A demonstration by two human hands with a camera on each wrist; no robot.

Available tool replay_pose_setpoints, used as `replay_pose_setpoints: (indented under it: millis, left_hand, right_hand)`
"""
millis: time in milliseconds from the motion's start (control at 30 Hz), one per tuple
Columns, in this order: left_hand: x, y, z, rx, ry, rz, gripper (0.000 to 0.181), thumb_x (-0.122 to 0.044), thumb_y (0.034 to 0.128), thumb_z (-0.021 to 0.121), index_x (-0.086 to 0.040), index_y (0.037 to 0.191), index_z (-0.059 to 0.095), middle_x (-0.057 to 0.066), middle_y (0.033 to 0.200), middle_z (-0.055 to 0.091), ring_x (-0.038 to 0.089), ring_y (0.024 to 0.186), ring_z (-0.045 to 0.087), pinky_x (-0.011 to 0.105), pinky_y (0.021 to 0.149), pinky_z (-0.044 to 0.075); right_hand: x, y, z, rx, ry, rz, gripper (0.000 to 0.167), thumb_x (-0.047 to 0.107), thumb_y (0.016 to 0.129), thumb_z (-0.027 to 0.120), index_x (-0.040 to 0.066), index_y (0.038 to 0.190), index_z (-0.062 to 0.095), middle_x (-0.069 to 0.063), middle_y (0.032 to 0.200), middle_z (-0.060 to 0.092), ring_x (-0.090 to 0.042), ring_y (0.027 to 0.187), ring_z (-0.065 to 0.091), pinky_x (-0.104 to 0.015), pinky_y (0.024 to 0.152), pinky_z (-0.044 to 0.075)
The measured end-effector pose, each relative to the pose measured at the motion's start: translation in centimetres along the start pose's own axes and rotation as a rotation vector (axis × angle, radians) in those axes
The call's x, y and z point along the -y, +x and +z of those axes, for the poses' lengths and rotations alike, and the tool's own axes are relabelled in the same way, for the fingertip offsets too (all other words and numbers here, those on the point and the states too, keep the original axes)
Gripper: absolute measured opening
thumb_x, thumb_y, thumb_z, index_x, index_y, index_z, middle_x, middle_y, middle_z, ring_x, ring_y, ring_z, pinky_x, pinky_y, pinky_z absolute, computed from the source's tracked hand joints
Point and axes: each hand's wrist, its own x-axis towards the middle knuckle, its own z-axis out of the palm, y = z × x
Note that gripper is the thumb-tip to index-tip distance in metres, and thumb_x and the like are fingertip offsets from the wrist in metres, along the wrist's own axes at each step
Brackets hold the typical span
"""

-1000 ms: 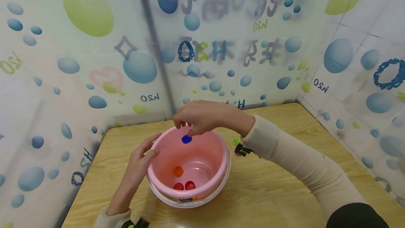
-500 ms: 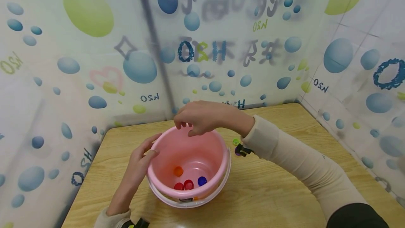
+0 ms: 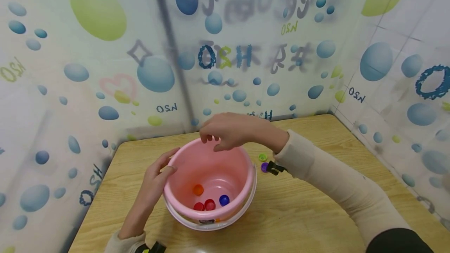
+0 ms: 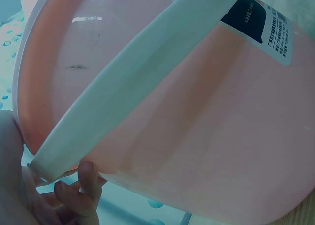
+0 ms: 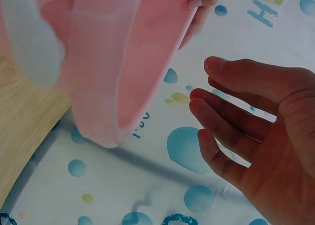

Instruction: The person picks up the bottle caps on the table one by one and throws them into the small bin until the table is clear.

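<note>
A pink bucket point(image 3: 211, 163) with a white handle point(image 4: 142, 72) stands on the table. My left hand point(image 3: 154, 180) grips its rim at the left, thumb inside and fingers outside. Above the far rim hovers my right hand point(image 3: 228, 130), holding nothing; in the right wrist view its fingers point(image 5: 231, 116) are loosely bent and apart from the bucket. On the bucket's floor lie small round caps: an orange cap point(image 3: 198, 189), two red caps, one of them a red cap point(image 3: 209, 205) near the middle, and a blue cap point(image 3: 224, 200) at the right.
Right of the bucket, a green cap point(image 3: 262, 157) and a purple cap point(image 3: 265, 167) lie on the wooden table point(image 3: 302, 202). A sheet wall point(image 3: 239, 81) printed with blue and green drops rises behind the table and on both sides.
The blue cap has dropped from below my right hand to the bucket's floor. My right hand has then shifted slightly right. The left hand stays on the rim.
</note>
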Motion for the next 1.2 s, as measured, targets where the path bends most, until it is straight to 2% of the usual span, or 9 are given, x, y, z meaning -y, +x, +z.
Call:
replay_pose_setpoints:
  millis: [200, 333, 567, 800, 1067, 1200]
  left_hand:
    - [0.0, 0.0, 0.1, -0.002, -0.001, 0.005, 0.045, -0.014, 0.1031, 0.049, -0.02, 0.146, 0.058, 0.019, 0.127, 0.067, 0.015, 0.094, 0.073, 0.025, 0.077, 0.061]
    - [0.0, -0.1, 0.0, 0.002, 0.003, 0.002, 0.045, -0.014, 0.1036, 0.049, -0.02, 0.147, 0.057, 0.02, 0.128, 0.067, 0.017, 0.095, 0.073, 0.025, 0.077, 0.061]
    - [0.0, 0.0, 0.1, 0.002, -0.001, -0.007, 0.044, -0.015, 0.1036, 0.049, -0.02, 0.147, 0.058, 0.02, 0.129, 0.067, 0.02, 0.096, 0.073, 0.026, 0.077, 0.061]
    - [0.0, 0.0, 0.1, -0.001, 0.003, -0.014, 0.045, -0.015, 0.1033, 0.049, -0.021, 0.147, 0.058, 0.019, 0.132, 0.066, 0.023, 0.1, 0.073, 0.025, 0.078, 0.061]
    - [-0.1, 0.0, 0.0, 0.001, 0.014, -0.001, 0.044, -0.014, 0.1035, 0.049, -0.02, 0.147, 0.057, 0.019, 0.132, 0.066, 0.026, 0.102, 0.073, 0.028, 0.08, 0.062]
    - [-0.2, -0.1, 0.1, -0.003, 0.017, 0.0, 0.045, -0.014, 0.1035, 0.049, -0.02, 0.147, 0.057, 0.018, 0.135, 0.065, 0.027, 0.107, 0.071, 0.027, 0.082, 0.061]
  right_hand:
    - [-1.0, -0.9, 0.2, -0.026, 0.003, -0.003, 0.024, 0.022, 0.092, 0.077, 0.018, 0.115, 0.072, 0.004, 0.107, 0.07, -0.014, 0.099, 0.064, -0.025, 0.083, 0.055]
    - [-1.4, -1.3, 0.2, -0.04, 0.019, -0.013, 0.024, 0.02, 0.091, 0.077, 0.015, 0.114, 0.072, 0.001, 0.107, 0.071, -0.019, 0.1, 0.066, -0.028, 0.084, 0.057]
    - [-2.2, -1.9, 0.8, -0.065, 0.034, 0.0, 0.023, 0.021, 0.092, 0.077, 0.016, 0.113, 0.072, 0.001, 0.108, 0.072, -0.015, 0.098, 0.065, -0.026, 0.085, 0.057]
    - [-3.4, -2.9, 1.4, -0.101, 0.066, -0.004, 0.024, 0.017, 0.091, 0.077, 0.01, 0.113, 0.073, -0.004, 0.11, 0.074, -0.016, 0.095, 0.067, -0.029, 0.084, 0.058]
    - [-4.7, -4.1, 2.0, -0.12, 0.105, 0.025, 0.023, 0.019, 0.092, 0.076, 0.01, 0.113, 0.072, -0.003, 0.108, 0.073, -0.016, 0.095, 0.067, -0.033, 0.086, 0.059]
    - [-5.5, -4.7, 2.4, -0.153, 0.104, 0.041, 0.022, 0.021, 0.093, 0.076, 0.012, 0.113, 0.072, 0.001, 0.107, 0.073, -0.014, 0.095, 0.068, -0.033, 0.085, 0.059]
